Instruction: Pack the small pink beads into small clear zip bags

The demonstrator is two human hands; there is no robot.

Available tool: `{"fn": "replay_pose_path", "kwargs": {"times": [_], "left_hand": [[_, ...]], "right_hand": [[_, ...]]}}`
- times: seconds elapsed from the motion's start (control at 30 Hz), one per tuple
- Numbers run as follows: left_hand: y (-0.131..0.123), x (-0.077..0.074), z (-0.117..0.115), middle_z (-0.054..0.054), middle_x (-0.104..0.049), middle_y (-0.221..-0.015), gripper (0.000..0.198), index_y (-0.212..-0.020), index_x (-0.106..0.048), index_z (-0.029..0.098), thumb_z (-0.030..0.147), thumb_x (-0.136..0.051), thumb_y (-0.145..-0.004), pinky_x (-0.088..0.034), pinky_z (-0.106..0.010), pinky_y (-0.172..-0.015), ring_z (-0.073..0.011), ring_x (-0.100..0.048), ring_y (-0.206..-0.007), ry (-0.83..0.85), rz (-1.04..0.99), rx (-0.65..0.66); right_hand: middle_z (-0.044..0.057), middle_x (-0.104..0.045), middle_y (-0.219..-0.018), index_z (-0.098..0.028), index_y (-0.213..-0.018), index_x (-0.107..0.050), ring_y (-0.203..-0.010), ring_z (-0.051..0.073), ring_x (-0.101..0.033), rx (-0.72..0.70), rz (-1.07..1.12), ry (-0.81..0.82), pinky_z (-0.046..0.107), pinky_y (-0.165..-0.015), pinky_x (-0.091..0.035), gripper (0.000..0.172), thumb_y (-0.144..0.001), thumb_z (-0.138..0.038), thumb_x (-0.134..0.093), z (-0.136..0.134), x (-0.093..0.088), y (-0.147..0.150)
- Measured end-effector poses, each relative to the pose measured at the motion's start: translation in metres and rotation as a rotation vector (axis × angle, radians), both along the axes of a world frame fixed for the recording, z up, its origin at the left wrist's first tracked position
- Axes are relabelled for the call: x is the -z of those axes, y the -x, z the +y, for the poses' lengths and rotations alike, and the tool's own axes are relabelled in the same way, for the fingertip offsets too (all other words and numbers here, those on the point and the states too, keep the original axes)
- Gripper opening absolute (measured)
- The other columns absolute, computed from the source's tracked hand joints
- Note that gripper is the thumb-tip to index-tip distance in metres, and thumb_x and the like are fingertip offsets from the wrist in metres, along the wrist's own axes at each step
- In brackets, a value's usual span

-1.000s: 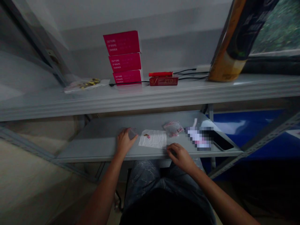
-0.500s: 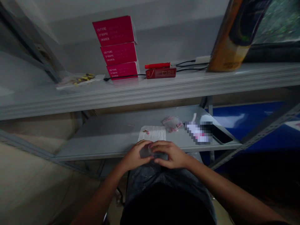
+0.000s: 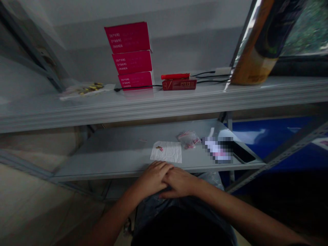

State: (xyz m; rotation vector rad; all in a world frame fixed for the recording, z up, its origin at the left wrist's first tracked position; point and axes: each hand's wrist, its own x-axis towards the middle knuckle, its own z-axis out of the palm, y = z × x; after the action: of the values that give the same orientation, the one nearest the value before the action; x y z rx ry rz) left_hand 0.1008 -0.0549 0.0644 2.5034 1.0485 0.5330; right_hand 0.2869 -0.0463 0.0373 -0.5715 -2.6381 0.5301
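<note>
Grey steel shelving fills the view: an upper shelf [image 3: 179, 102] and, below it, a lower shelf [image 3: 115, 160]. Both hands are held together over the lap, just under the lower shelf's front edge. The left hand [image 3: 153, 176] is laid across the fingers of the right hand [image 3: 180, 182]. Whether anything is clamped between them cannot be told, since the palms are hidden.

Nearest to them, a white sheet [image 3: 166, 152] lies flat on the lower shelf, just beyond the fingertips, with small reddish bits [image 3: 160, 148] near its far left corner. The sheet is judged thin, soft and very light. It would best be pinched at a bare near corner and kept level, or the bits may roll off.

On the upper shelf a tall tube [image 3: 263, 41] is leant at the right and three pink boxes [image 3: 132, 56] are stacked left of centre. Beside them are a red box [image 3: 179, 84] with a red pen [image 3: 175, 76] behind it, a cable [image 3: 135, 87] and, far left, a packet [image 3: 84, 89]. On the lower shelf a phone [image 3: 242, 152] is set near the right edge, and a clear bag [image 3: 189, 139] lies just beside the sheet. Nothing is placed between hands and sheet, so only the shelf's lip stands in the way. The bag is close enough to be brushed.
</note>
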Motion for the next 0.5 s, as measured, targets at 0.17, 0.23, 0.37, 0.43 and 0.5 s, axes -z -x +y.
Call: {"fn": "replay_pose_path", "kwargs": {"times": [0.17, 0.23, 0.37, 0.43, 0.5], "left_hand": [[0.006, 0.005, 0.009, -0.007, -0.072, -0.124, 0.057, -0.136, -0.059, 0.030, 0.006, -0.063, -0.084, -0.052, -0.046, -0.104, -0.0283, -0.067, -0.116, -0.068, 0.020, -0.054], [0.010, 0.003, 0.014, -0.007, -0.072, -0.125, 0.061, -0.139, -0.057, 0.031, 0.008, -0.064, -0.084, -0.052, -0.046, -0.104, -0.0283, -0.066, -0.117, -0.085, -0.004, -0.076], [0.020, 0.001, 0.024, -0.007, -0.072, -0.127, 0.059, -0.136, -0.060, 0.030, 0.011, -0.069, -0.081, -0.052, -0.047, -0.104, -0.0288, -0.066, -0.120, -0.091, -0.045, -0.091], [0.024, -0.001, 0.029, -0.006, -0.073, -0.122, 0.046, -0.124, -0.066, 0.028, 0.014, -0.071, -0.080, -0.053, -0.046, -0.101, -0.0280, -0.067, -0.115, -0.068, -0.058, -0.088], [0.029, -0.001, 0.035, -0.005, -0.075, -0.113, 0.033, -0.112, -0.069, 0.027, 0.015, -0.071, -0.081, -0.055, -0.042, -0.096, -0.0261, -0.069, -0.109, -0.038, -0.092, -0.100]], "right_hand": [[0.014, -0.076, -0.112, -0.015, -0.117, -0.073, -0.100, 0.028, -0.071, 0.023, -0.037, -0.021, 0.039, -0.091, -0.055, 0.041, -0.087, -0.043, -0.078, 0.008, -0.002, -0.001], [0.014, -0.074, -0.119, -0.016, -0.120, -0.072, -0.100, 0.028, -0.071, 0.038, -0.060, -0.043, 0.039, -0.089, -0.056, 0.041, -0.088, -0.043, -0.076, 0.011, -0.007, -0.002], [0.014, -0.067, -0.132, -0.019, -0.134, -0.064, -0.104, 0.026, -0.071, 0.029, -0.064, -0.036, 0.037, -0.089, -0.057, 0.048, -0.091, -0.037, -0.073, 0.018, -0.019, -0.005], [0.013, -0.068, -0.130, -0.020, -0.138, -0.062, -0.107, 0.026, -0.071, 0.001, -0.034, -0.002, 0.037, -0.092, -0.057, 0.048, -0.093, -0.034, -0.071, 0.021, -0.023, -0.006], [0.011, -0.068, -0.131, -0.021, -0.139, -0.061, -0.115, 0.025, -0.069, -0.037, 0.033, 0.042, 0.037, -0.098, -0.055, 0.047, -0.094, -0.031, -0.069, 0.026, -0.024, -0.006]]}}
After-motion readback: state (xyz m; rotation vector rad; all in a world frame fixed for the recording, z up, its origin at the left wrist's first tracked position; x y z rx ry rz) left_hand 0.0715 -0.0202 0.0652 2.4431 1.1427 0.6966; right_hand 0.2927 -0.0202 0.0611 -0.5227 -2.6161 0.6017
